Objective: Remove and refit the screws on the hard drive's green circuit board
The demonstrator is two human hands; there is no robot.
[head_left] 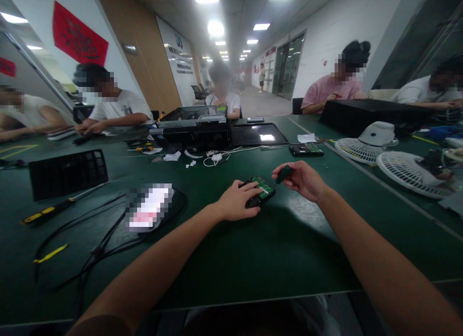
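A hard disk drive [265, 190], black with a green circuit board facing up, lies on the green table. My left hand [240, 201] grips it from the left, fingers over the board and thumb along the near edge, hiding part of it. In my right hand [302, 179] is a small screwdriver [284, 174] with a dark green handle, pinched between thumb and fingers. Its shaft slants down and left to the drive's right edge. Whether the tip sits in a screw is too small to tell.
At left are a black panel [68, 174], a yellow-black screwdriver [48, 212], black cables [97, 251] and a blurred-out phone [150, 208]. Behind stand an opened computer case [195, 131] and another drive [306, 149]. White fan parts [408, 172] lie right. Several people sit around the table.
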